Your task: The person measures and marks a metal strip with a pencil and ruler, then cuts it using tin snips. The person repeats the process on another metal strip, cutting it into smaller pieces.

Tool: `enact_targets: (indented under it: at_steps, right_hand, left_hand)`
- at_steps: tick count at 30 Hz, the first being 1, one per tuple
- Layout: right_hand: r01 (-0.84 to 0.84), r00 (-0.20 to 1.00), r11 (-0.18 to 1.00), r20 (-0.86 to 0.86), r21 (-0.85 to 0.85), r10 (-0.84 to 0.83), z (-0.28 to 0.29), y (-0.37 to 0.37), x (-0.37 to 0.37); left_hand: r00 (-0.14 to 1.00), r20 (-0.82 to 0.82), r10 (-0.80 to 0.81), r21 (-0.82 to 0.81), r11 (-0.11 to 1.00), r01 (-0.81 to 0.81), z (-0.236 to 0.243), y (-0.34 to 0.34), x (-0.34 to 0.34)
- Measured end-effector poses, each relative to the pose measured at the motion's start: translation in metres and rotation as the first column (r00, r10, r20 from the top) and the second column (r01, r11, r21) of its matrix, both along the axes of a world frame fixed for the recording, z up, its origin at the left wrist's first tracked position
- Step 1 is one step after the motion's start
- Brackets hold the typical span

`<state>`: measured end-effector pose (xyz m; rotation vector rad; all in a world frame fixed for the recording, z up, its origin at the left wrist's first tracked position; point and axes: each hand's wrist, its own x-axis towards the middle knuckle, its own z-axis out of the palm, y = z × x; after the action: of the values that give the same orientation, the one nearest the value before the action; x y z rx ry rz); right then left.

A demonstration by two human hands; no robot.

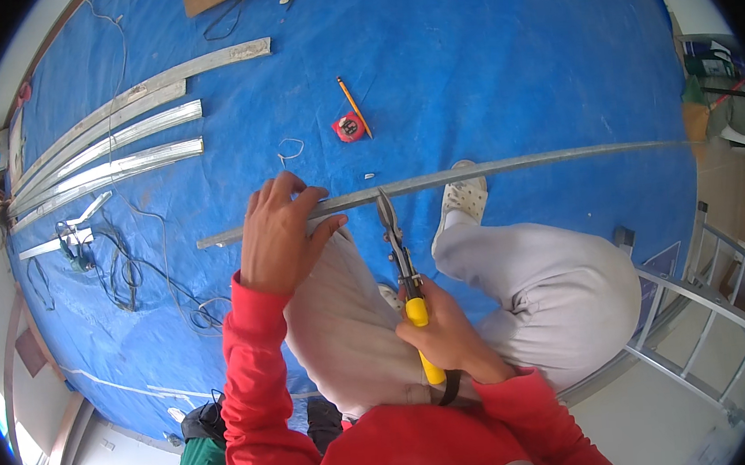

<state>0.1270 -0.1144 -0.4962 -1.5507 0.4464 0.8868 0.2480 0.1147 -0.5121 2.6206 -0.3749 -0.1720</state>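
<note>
A long thin grey metal profile (552,157) runs across in front of me, its left end past my left hand. My left hand (282,231) is closed round it near that end, thumb below and fingers over the top. My right hand (443,328) grips the yellow handles of a pair of tin snips (399,248). The snips point away from me, and their jaw tips touch or nearly touch the profile's near edge; whether the metal lies between the blades I cannot tell. My bent knees are below the profile.
Several metal strips (150,121) lie at the far left on a blue tarp (499,53). A green power tool (78,254) with tangled cable lies nearer. Ahead are a red tape measure (348,128) and a pencil (350,98). An aluminium ladder (693,302) lies at the right.
</note>
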Motion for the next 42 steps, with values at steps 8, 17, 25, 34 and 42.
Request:
enact_targets:
  at_steps: [8,17,25,34,42]
  right_hand:
    - [0.019,1.0,1.0,-0.02,0.021,-0.018,-0.004,0.0,0.001]
    - [-0.009,0.999,1.0,-0.048,0.016,0.01,-0.003,-0.003,-0.002]
    - [0.012,0.999,0.999,-0.051,0.035,-0.01,-0.002,0.0,0.0]
    - [-0.009,1.0,0.999,-0.001,0.032,0.009,-0.001,-0.001,0.002]
    - [0.013,0.999,0.999,0.036,0.033,-0.014,-0.008,0.003,-0.003]
  left_hand:
    - [0.743,-0.646,0.172,-0.631,0.428,-0.647,0.036,-0.09,-0.15]
    - [0.534,-0.798,-0.278,-0.602,0.372,-0.706,0.017,-0.082,-0.179]
    - [0.433,-0.819,-0.377,-0.55,0.296,-0.781,0.002,-0.092,-0.175]
    - [0.463,-0.852,-0.245,-0.524,0.403,-0.751,0.005,-0.099,-0.179]
    - [0.553,-0.792,-0.258,-0.609,0.4,-0.685,-0.004,-0.1,-0.185]
